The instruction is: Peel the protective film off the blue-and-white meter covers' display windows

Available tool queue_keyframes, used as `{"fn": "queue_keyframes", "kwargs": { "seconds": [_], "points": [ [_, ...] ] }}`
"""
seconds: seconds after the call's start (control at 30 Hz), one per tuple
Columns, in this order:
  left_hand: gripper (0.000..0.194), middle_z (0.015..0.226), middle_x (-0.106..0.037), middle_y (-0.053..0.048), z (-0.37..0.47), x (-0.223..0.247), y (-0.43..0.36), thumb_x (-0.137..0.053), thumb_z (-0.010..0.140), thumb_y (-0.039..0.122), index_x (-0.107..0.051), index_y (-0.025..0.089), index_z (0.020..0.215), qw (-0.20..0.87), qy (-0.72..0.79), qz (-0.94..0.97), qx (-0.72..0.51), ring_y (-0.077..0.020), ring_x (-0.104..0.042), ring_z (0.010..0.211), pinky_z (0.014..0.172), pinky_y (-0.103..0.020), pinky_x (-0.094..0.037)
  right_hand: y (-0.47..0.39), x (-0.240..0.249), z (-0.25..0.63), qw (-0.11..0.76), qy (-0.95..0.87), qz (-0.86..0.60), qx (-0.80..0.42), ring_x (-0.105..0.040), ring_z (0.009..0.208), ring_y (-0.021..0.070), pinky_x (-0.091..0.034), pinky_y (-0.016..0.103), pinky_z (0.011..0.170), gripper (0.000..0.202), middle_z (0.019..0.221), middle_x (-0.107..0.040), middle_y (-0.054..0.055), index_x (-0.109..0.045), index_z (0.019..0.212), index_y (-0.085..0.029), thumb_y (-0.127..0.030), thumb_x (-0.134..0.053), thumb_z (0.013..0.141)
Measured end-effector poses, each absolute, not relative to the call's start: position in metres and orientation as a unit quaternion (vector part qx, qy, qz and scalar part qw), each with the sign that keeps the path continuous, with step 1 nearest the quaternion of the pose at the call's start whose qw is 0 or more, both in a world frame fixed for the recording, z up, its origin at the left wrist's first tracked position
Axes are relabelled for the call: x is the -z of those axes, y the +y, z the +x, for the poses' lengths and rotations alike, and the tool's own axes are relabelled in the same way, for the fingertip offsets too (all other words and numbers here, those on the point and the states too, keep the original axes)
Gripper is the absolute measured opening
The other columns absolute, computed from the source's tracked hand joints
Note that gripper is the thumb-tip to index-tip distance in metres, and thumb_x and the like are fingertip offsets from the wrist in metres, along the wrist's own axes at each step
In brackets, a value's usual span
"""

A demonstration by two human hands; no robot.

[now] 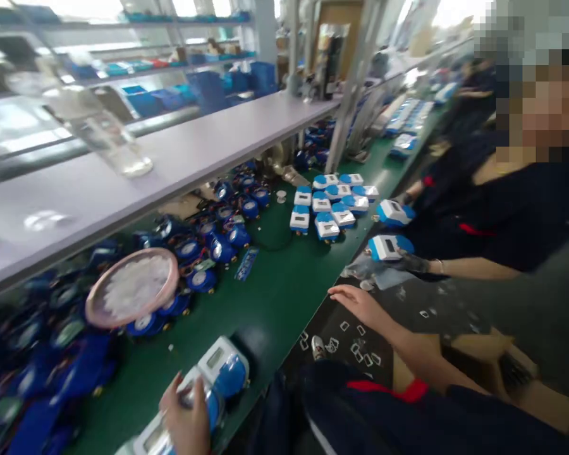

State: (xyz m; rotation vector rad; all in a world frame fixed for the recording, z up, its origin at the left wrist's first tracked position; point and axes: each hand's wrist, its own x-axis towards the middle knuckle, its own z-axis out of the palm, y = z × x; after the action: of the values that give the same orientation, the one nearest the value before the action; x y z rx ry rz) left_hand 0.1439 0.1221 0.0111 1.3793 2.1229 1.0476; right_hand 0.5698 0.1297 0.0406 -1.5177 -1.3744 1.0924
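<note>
A: Up on the pale shelf (227, 129), a clear bottle (123, 148) catches the light!
B: Behind it, blue bins (208, 88) crowd the rack (208, 23)!
A: And below, an open cardboard box (478, 344) sits near scattered white frames (332, 345) on the dark floor (336, 373)!

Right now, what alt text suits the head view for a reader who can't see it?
The person's left hand touches a white-and-blue meter on a green workbench; the right hand is open, held out past its edge. A co-worker holds a similar meter; blue meter bodies and a pink bowl of whitish pieces fill the far side.
</note>
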Motion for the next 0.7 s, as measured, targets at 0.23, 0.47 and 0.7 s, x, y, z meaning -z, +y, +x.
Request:
{"fn": "queue_keyframes", "kwargs": {
  "seconds": [0.23,0.47,0.7],
  "points": [
    [0.047,0.098,-0.06,-0.008,0.144,-0.011,0.056,-0.047,0.08,0.058,-0.057,0.018,0.104,0.385,0.726,0.123,-0.557,-0.021,-0.059,0.094,0.088,-0.039,-0.049,0.119,0.0,0.493,0.249,-0.624,-0.502,-0.544,-0.061,0.103,0.0258,-0.045,0.04,0.094,0.034,0.106,-0.068,0.007,-0.069,0.101,-0.023,-0.045,-0.052,0.082],
    [0.053,0.108,-0.06,-0.011,0.092,-0.027,-0.026,-0.043,0.082,0.064,-0.057,0.017,0.103,0.552,0.506,-0.011,-0.662,-0.0254,-0.058,0.106,0.089,-0.044,-0.051,0.085,-0.009,0.347,0.162,-0.732,-0.317,-0.581,-0.063,0.095,0.0247,-0.047,0.036,0.087,0.03,0.101,-0.069,0.005,-0.071,0.098,-0.023,-0.04,-0.051,0.083],
    [0.036,0.111,-0.055,-0.008,-0.035,-0.007,-0.095,-0.068,0.074,0.041,-0.056,0.021,0.101,0.413,0.693,0.059,-0.588,-0.0188,-0.059,0.094,0.075,-0.032,-0.054,0.071,0.006,0.241,0.19,-0.767,-0.356,-0.499,-0.062,0.098,0.0236,-0.045,0.036,0.088,0.031,0.104,-0.069,0.006,-0.07,0.099,-0.021,-0.036,-0.047,0.085]
  ]
}}
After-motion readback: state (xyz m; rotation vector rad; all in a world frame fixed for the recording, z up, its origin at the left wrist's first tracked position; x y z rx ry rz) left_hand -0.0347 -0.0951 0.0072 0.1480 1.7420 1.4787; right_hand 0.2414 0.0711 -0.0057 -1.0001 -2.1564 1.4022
